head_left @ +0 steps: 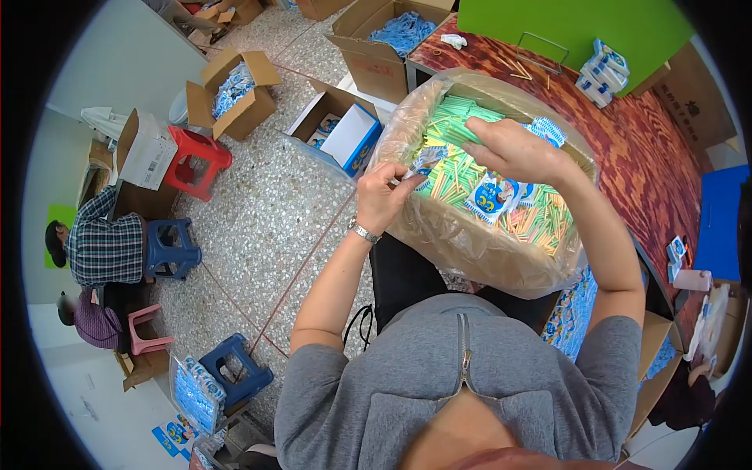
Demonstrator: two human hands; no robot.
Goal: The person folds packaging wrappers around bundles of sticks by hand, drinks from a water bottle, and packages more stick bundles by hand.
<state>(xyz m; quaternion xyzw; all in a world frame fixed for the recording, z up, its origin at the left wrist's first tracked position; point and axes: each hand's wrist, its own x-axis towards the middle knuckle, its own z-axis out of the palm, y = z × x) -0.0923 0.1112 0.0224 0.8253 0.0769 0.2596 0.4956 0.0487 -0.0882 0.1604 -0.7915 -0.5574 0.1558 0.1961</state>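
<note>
My left hand (382, 197) is closed on a small blue-and-white plastic packet (428, 160), at the near left rim of a large carton lined with clear plastic (478, 249). Over the carton, my right hand (513, 150) points left, its thumb and fingers closed round some thin green sticks (468, 135). Its fingertips are close to the packet. Loose pastel sticks (540, 222), green, yellow and pink, fill the carton. A printed blue-and-white packet (492, 197) lies on them below my right hand, and another packet (546, 131) lies near the far right side.
A red-brown patterned table (619, 168) borders the carton, bearing stacked packets (603, 74) and stray sticks. Open cartons of packets (235, 90) stand on the speckled floor, near a red stool (192, 160). Two people sit at the left, one in a checked shirt (108, 249).
</note>
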